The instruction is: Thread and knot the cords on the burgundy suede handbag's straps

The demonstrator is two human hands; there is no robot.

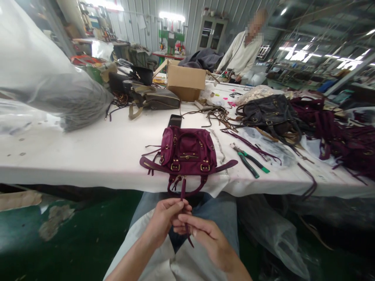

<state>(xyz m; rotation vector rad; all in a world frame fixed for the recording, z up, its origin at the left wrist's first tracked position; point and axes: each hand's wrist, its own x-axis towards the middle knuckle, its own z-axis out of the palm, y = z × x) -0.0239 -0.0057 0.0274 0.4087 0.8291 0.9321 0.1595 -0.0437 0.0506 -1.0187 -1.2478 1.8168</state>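
The left hand (166,218) and right hand (209,238) angle inward, fingers pinching one purple strap (183,189), before a white table (73,148); green floor (99,230) below, metal wall (191,31) beyond.

Burgundy handbag (189,146), thin strap (183,189) stretched out

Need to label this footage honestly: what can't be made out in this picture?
All in the head view:
- Middle of the thin purple strap: covered by the fingers of the left hand and right hand.
- Contents of the purple bag: hidden by its walls.
- Lower end of the dark flat object: behind that bag.
- Large plastic sack: cut off by the left edge.
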